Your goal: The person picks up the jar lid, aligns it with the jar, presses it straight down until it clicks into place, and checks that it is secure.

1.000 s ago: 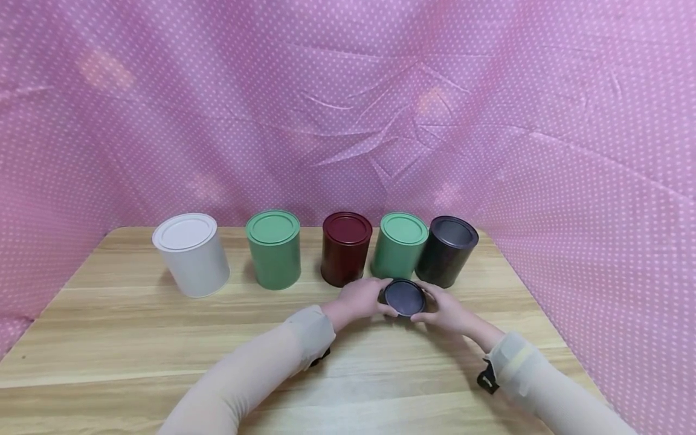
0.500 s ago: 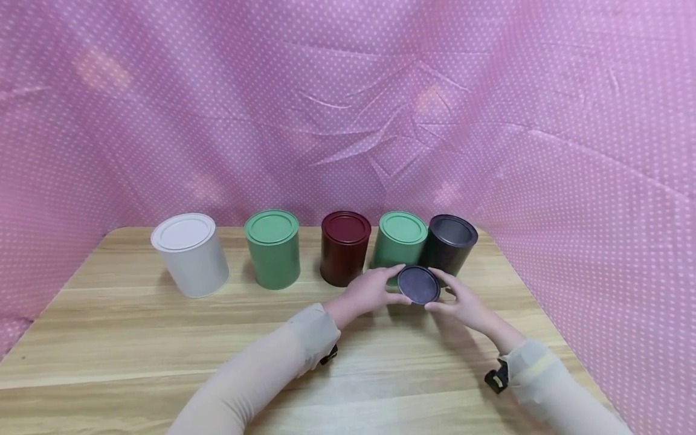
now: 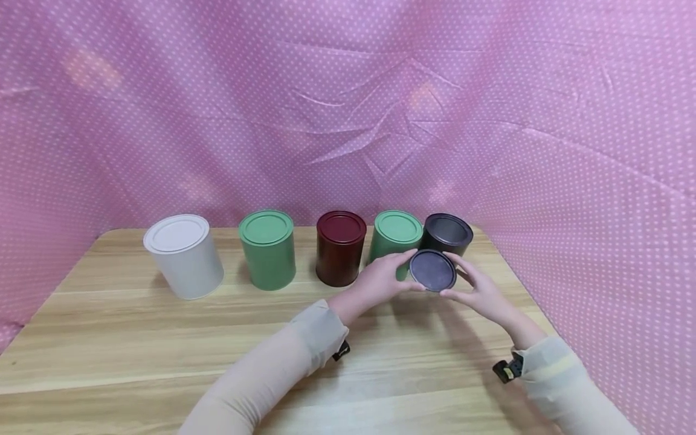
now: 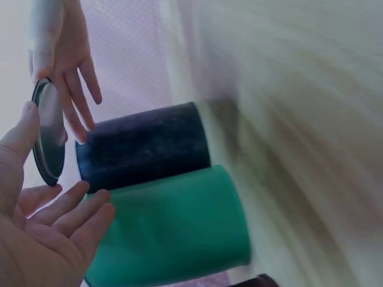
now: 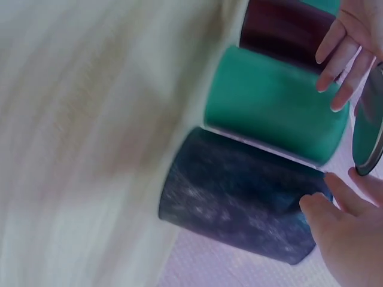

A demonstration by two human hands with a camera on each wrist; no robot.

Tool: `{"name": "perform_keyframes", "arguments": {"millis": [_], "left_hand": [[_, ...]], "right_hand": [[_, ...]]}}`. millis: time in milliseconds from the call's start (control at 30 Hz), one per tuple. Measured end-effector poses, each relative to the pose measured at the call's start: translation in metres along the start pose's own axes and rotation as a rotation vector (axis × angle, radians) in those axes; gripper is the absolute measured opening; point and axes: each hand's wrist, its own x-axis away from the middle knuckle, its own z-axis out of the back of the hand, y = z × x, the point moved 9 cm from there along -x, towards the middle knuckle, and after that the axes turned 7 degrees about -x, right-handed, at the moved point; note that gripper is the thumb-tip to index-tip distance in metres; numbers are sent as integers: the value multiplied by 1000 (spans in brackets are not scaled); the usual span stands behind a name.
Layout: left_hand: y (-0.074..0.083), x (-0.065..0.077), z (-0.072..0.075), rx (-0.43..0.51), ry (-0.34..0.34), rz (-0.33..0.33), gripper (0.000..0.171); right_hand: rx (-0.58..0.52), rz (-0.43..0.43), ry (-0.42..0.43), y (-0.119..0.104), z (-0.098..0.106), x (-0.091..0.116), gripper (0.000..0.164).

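Both hands hold a round black lid (image 3: 432,270) by its rim, one from each side. My left hand (image 3: 382,279) pinches its left edge between thumb and fingertips. On the opposite edge, my right hand (image 3: 484,295) does the same. In the left wrist view the lid (image 4: 50,131) is clear of the table, level with the can tops. Just behind it stands a black can (image 3: 449,234), whose top looks like an open mouth. A lidded green can (image 3: 398,229) is close beside it on the left, partly hidden by my left hand.
Farther left along the back of the wooden table (image 3: 163,350) stand a dark red can (image 3: 340,254), another green can (image 3: 270,254) and a white can (image 3: 187,260), all lidded. A pink dotted cloth (image 3: 348,121) hangs behind and at both sides.
Both hands have carried the black lid rightward and away from me, up toward the black can's top. It now overlaps that can's front in the head view. The cans stay in place.
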Motion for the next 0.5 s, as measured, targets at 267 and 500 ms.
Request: {"name": "perform_keyframes", "arguments": {"millis": [267,500], "left_hand": [[29,-4,19,-74,18,-34,80],[41,-14,34,-66,49,-29,76]], "right_hand": [[-14,51,-3,-13,22,2,72],[7,4,32,-23,42,-6,71]]}}
